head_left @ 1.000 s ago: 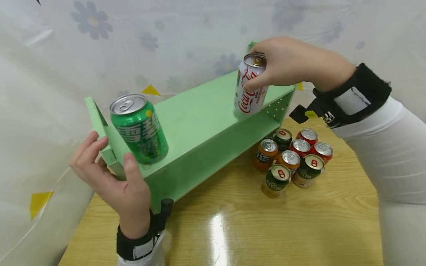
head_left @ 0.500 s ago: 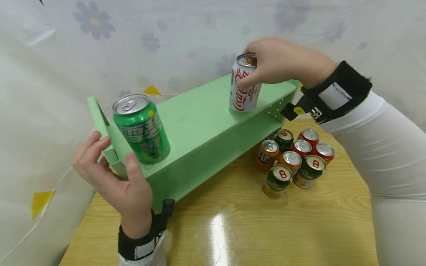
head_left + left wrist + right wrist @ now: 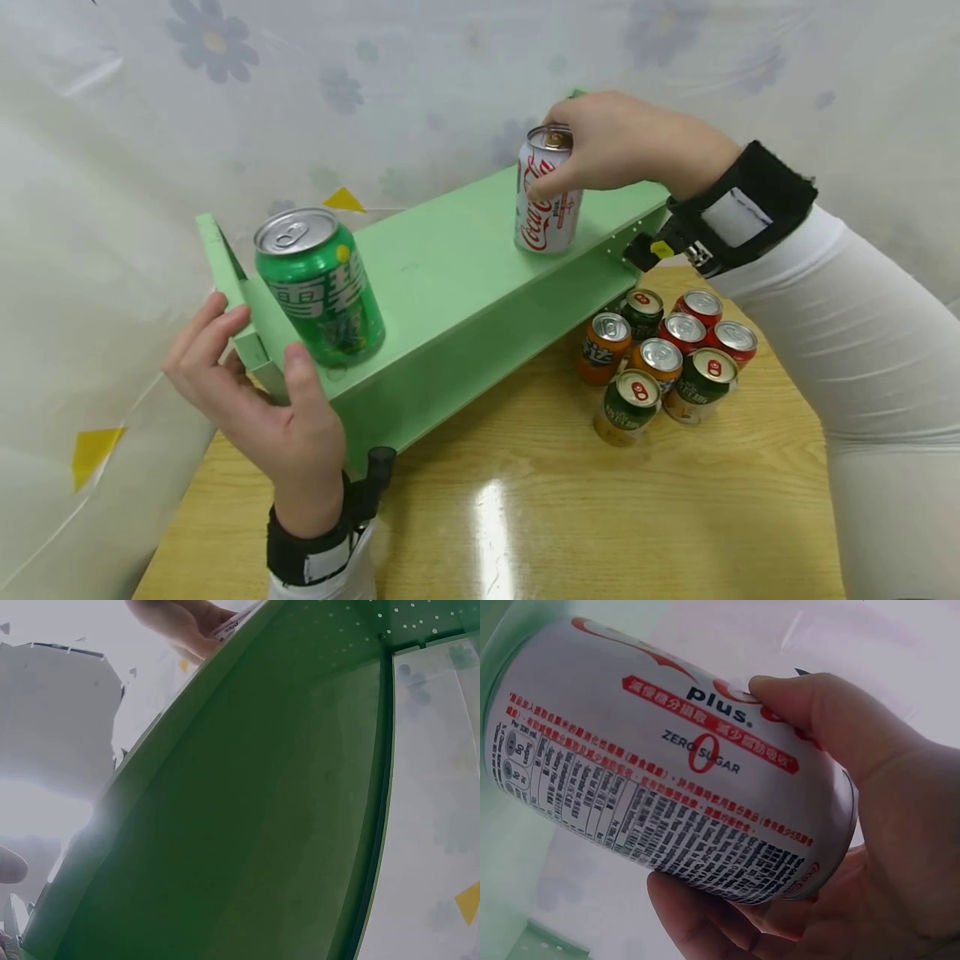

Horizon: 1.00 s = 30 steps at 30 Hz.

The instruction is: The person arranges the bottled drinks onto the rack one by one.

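In the head view, my right hand (image 3: 611, 146) grips a white Coca-Cola Plus can (image 3: 546, 221) near its top. The can stands upright at the right part of the green shelf's (image 3: 442, 250) top board. The right wrist view shows thumb and fingers around this Coca-Cola Plus can (image 3: 652, 742). My left hand (image 3: 262, 408) is at the shelf's left end, its fingers against the raised end panel and its thumb extended near the front corner. Just beside that thumb, a green Sprite can (image 3: 322, 292) stands on the top board.
Several cans stand grouped on the wooden table (image 3: 600, 517), right of the shelf: orange Fanta cans (image 3: 602, 350), red cans (image 3: 701, 307) and dark green cans (image 3: 628, 408). A flowered plastic sheet (image 3: 420, 83) hangs behind the shelf. Below the top board is an open compartment (image 3: 487, 358).
My right hand has moved the Coca-Cola Plus can a little left along the top board, and its base now meets the board. The left hand has barely moved.
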Each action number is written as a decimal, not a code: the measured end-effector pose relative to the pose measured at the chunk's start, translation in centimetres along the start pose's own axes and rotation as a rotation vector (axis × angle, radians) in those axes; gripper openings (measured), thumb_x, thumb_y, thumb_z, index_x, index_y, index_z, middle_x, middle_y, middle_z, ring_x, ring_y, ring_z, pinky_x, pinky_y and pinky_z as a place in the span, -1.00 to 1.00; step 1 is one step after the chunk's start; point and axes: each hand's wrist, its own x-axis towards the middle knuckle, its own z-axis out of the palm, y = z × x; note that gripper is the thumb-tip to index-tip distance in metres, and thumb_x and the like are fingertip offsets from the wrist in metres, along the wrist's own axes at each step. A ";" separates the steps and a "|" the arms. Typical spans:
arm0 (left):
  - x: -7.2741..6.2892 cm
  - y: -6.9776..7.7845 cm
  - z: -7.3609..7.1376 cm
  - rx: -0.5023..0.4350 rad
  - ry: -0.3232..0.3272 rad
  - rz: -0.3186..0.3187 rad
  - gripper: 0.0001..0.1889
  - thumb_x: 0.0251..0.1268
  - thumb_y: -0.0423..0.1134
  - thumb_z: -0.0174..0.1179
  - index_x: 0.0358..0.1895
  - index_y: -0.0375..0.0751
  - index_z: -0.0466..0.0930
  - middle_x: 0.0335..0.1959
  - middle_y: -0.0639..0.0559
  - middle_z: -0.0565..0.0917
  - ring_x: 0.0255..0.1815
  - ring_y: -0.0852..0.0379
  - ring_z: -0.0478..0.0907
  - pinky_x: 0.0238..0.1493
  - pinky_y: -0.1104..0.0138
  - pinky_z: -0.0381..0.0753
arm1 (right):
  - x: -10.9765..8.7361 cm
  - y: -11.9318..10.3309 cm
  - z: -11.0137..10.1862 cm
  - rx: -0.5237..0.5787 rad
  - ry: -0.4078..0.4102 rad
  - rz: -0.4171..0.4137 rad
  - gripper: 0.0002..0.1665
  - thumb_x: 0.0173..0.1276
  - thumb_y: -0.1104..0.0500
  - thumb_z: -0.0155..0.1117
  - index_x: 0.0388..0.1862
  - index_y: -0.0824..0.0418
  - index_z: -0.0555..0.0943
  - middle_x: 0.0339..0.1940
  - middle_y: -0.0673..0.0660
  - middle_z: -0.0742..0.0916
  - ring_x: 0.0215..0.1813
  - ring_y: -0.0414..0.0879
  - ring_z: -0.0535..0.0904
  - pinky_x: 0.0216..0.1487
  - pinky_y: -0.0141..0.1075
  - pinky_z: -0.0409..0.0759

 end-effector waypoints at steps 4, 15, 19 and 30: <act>0.0 0.1 0.0 0.000 0.001 -0.001 -0.56 0.06 -0.26 0.08 0.00 -0.50 0.47 0.20 -0.17 0.47 0.33 -0.11 0.33 0.00 0.33 0.37 | 0.1 0.0 0.0 0.004 -0.015 0.010 -0.01 0.39 -0.21 0.25 0.56 0.36 0.21 0.26 0.37 0.56 0.18 0.23 0.57 0.12 0.07 0.58; 0.0 0.0 -0.1 0.003 -0.006 0.000 -0.55 0.06 -0.24 0.08 0.01 -0.48 0.48 0.21 -0.17 0.46 0.33 -0.11 0.33 0.03 0.33 0.38 | 0.4 0.0 0.2 0.020 -0.021 0.020 0.04 0.40 -0.21 0.26 0.61 0.35 0.13 0.33 0.39 0.52 0.24 0.26 0.55 0.17 0.12 0.57; 0.0 0.1 -0.1 0.007 -0.006 -0.002 -0.55 0.06 -0.26 0.07 0.01 -0.49 0.47 0.21 -0.17 0.46 0.34 -0.11 0.33 0.03 0.33 0.38 | 0.6 -0.1 0.3 0.028 -0.025 0.021 0.07 0.41 -0.20 0.24 0.64 0.34 0.07 0.37 0.41 0.50 0.26 0.27 0.54 0.20 0.13 0.56; 0.0 0.6 0.0 0.047 -0.007 -0.016 -0.61 0.06 -0.34 0.04 -0.04 -0.51 0.44 0.20 -0.13 0.46 0.33 -0.06 0.32 -0.02 0.36 0.23 | 0.8 0.3 0.8 0.134 -0.030 -0.006 0.04 0.45 -0.16 0.22 0.66 0.29 0.00 0.40 0.39 0.46 0.29 0.24 0.52 0.23 0.13 0.55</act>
